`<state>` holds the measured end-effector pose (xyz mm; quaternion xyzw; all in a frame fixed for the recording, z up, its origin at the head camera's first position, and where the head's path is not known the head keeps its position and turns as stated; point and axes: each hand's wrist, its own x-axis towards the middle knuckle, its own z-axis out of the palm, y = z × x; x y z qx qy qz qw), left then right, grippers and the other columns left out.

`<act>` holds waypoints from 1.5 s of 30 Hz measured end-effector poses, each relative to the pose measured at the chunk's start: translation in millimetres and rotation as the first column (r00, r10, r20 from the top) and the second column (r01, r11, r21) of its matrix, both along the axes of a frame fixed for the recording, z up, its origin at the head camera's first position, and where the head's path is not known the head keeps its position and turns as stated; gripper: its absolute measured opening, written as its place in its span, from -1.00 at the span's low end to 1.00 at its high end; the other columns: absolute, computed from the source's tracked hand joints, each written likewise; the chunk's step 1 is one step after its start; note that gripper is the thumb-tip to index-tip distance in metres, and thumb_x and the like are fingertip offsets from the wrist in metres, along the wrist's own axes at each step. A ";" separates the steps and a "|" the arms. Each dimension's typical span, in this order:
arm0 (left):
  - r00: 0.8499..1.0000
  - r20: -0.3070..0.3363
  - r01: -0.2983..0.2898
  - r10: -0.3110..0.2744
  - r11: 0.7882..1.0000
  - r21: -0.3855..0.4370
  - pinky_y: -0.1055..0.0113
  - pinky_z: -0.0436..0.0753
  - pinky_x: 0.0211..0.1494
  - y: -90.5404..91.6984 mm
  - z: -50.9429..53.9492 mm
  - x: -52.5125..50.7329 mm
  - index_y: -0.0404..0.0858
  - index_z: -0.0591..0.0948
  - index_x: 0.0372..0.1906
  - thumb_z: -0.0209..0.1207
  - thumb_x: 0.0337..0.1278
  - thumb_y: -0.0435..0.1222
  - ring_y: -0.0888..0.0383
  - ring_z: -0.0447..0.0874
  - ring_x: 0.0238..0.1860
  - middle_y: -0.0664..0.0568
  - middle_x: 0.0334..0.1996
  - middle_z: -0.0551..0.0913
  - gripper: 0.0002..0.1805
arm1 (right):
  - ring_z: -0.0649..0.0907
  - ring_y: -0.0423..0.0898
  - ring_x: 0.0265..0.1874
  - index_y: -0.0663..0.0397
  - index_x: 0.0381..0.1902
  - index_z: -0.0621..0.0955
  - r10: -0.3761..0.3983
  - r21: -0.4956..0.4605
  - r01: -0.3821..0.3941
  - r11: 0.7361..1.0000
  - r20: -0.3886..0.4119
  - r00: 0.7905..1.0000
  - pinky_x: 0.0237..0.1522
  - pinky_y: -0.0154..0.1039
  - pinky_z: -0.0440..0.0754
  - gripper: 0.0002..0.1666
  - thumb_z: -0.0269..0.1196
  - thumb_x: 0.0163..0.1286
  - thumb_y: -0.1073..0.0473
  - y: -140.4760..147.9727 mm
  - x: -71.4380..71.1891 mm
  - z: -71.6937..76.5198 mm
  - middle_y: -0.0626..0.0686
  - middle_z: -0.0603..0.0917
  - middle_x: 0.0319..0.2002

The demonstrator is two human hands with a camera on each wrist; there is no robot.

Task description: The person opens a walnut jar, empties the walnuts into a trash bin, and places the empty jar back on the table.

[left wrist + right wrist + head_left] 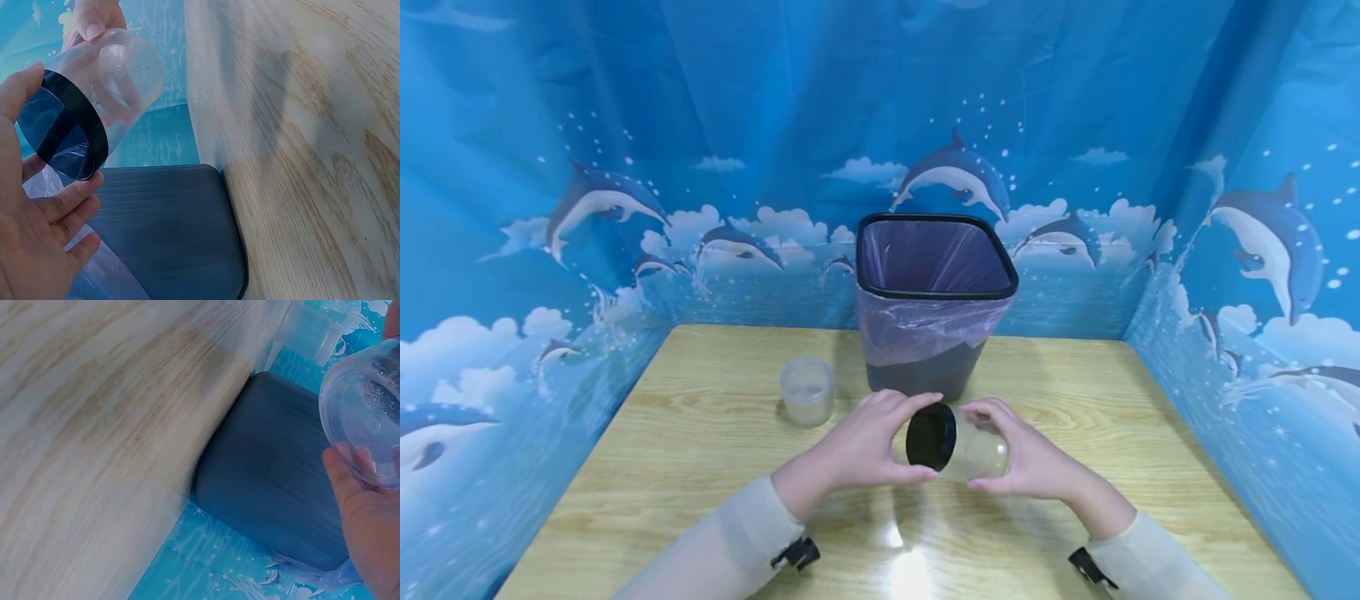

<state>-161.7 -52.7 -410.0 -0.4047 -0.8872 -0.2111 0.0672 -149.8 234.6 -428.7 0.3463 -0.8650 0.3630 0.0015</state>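
A clear plastic jar (979, 450) with a black lid (931, 437) is held on its side above the table, in front of the bin. My left hand (868, 446) pinches the lid's rim between thumb and fingers; in the left wrist view, the lid (94, 125) is on the jar and some of that hand's fingers spread away from it. From the other end, my right hand (1037, 458) grips the clear body. The jar's round base (359, 419) faces the right wrist camera. No clear contents show inside the jar.
A dark bin (917, 371) with a purple liner (925, 321) stands behind the hands. Left of it, a small translucent tub (807, 396) sits on the wooden table (700, 417). Blue dolphin-print curtains (737, 125) enclose the back and both sides.
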 end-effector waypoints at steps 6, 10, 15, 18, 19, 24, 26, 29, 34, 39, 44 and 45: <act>1.000 -0.010 0.001 -0.001 1.000 -0.013 0.05 0.39 0.35 -0.6 -0.4 0.4 0.08 0.18 0.56 0.24 0.00 0.38 0.12 0.48 0.19 0.08 0.22 0.56 0.05 | 0.50 0.01 0.26 -0.13 0.43 0.29 -0.004 0.027 0.003 1.000 0.014 1.000 0.30 -0.04 0.46 0.08 0.59 0.02 -0.11 -2.6 0.2 0.9 0.00 0.41 0.27; 1.000 -0.015 -0.001 0.001 1.000 -0.025 0.05 0.38 0.36 -0.7 -0.4 0.9 0.08 0.18 0.56 0.23 0.01 0.38 0.10 0.47 0.19 0.06 0.20 0.57 0.04 | 0.49 -0.07 0.24 -0.21 0.42 0.30 -0.024 0.062 0.024 0.998 -0.004 1.000 0.27 0.01 0.50 0.09 0.60 -0.02 -0.12 -4.3 -0.5 1.3 -0.08 0.42 0.26; 1.000 -0.015 -0.001 0.000 0.999 -0.038 0.04 0.38 0.35 -1.4 -0.8 1.5 0.10 0.17 0.56 0.24 0.03 0.36 0.10 0.47 0.19 0.06 0.19 0.57 0.02 | 0.47 -0.13 0.23 -0.28 0.41 0.31 -0.034 0.094 0.036 0.995 -0.024 0.999 0.22 0.07 0.52 0.09 0.61 -0.05 -0.16 -6.4 -1.6 1.2 -0.20 0.41 0.26; 1.000 -0.013 -0.002 0.001 0.999 -0.040 0.03 0.38 0.35 -1.5 -1.2 1.2 0.10 0.17 0.57 0.24 0.03 0.36 0.10 0.46 0.20 0.05 0.20 0.56 0.02 | 0.47 -0.13 0.23 -0.27 0.40 0.32 -0.033 0.096 0.035 0.995 -0.028 0.999 0.23 0.05 0.52 0.08 0.60 -0.04 -0.18 -6.5 -1.2 1.6 -0.22 0.41 0.25; 1.000 -0.013 -0.002 0.001 0.999 -0.039 0.03 0.37 0.35 -1.6 -1.6 1.0 0.11 0.16 0.57 0.24 0.02 0.36 0.10 0.46 0.20 0.05 0.20 0.56 0.03 | 0.47 -0.13 0.24 -0.27 0.40 0.32 -0.033 0.095 0.035 0.995 -0.027 0.999 0.24 0.04 0.51 0.08 0.59 -0.03 -0.20 -6.3 -1.2 1.6 -0.22 0.41 0.25; 1.000 -0.007 0.008 -0.008 1.000 -0.020 0.01 0.35 0.38 -2.4 -2.1 0.4 0.08 0.16 0.57 0.24 0.04 0.35 0.09 0.44 0.23 0.04 0.23 0.54 0.03 | 0.47 -0.14 0.24 -0.27 0.40 0.32 -0.038 0.083 0.041 0.996 -0.038 0.999 0.24 0.04 0.51 0.08 0.59 -0.04 -0.21 -5.1 -1.9 0.1 -0.21 0.41 0.25; 1.000 -0.006 0.008 -0.008 1.000 -0.018 0.01 0.34 0.39 -2.5 -1.8 0.3 0.07 0.16 0.57 0.22 0.05 0.36 0.09 0.43 0.24 0.05 0.25 0.52 0.02 | 0.48 -0.15 0.23 -0.27 0.39 0.33 -0.046 0.072 0.049 0.996 -0.038 0.998 0.25 0.05 0.50 0.09 0.61 -0.06 -0.18 -4.6 -2.3 -0.4 -0.22 0.42 0.24; 1.000 -0.005 0.005 -0.006 1.000 -0.017 0.01 0.33 0.40 -2.4 -1.5 0.2 0.09 0.14 0.58 0.18 0.09 0.37 0.11 0.41 0.27 0.07 0.30 0.49 0.00 | 0.49 -0.14 0.22 -0.26 0.37 0.35 -0.059 0.053 0.060 0.997 -0.036 0.998 0.24 0.05 0.50 0.08 0.62 -0.08 -0.18 -3.2 -2.6 -0.6 -0.22 0.44 0.23; 1.000 -0.014 0.000 0.000 1.000 -0.001 0.01 0.29 0.43 -3.4 0.2 -0.2 0.07 0.16 0.57 0.18 0.12 0.33 0.11 0.39 0.31 0.09 0.32 0.47 -0.03 | 0.51 -0.10 0.20 -0.18 0.34 0.36 -0.072 0.026 0.073 0.997 -0.033 0.997 0.25 0.04 0.49 0.06 0.61 -0.07 -0.21 -0.3 -2.5 0.6 -0.18 0.46 0.21; 1.000 -0.013 -0.015 0.016 1.000 0.015 -0.01 0.23 0.47 -7.5 3.2 -0.2 0.02 0.17 0.56 0.22 0.11 0.31 0.09 0.37 0.34 0.08 0.34 0.45 -0.02 | 0.51 -0.08 0.21 -0.13 0.35 0.34 -0.086 0.013 0.086 0.996 -0.016 0.996 0.26 0.01 0.48 0.06 0.60 -0.04 -0.21 4.3 -2.8 1.6 -0.15 0.47 0.22; 0.999 0.007 -0.036 0.036 0.999 0.037 -0.02 0.22 0.47 -13.0 6.9 -0.6 0.05 0.13 0.58 0.24 0.10 0.29 0.10 0.33 0.37 0.09 0.38 0.42 0.00 | 0.50 -0.11 0.20 -0.09 0.35 0.34 -0.111 -0.007 0.111 0.994 -0.003 0.994 0.27 -0.18 0.47 0.09 0.63 -0.07 -0.16 8.1 -3.3 4.1 -0.14 0.48 0.21; 0.999 0.010 -0.039 0.039 0.998 0.043 -0.03 0.23 0.46 -14.0 7.8 -0.6 0.06 0.13 0.58 0.24 0.10 0.29 0.10 0.33 0.37 0.09 0.38 0.42 0.00 | 0.50 -0.12 0.19 -0.08 0.35 0.34 -0.115 -0.014 0.115 0.993 -0.005 0.993 0.27 -0.24 0.45 0.09 0.63 -0.07 -0.15 8.9 -3.6 4.6 -0.13 0.48 0.21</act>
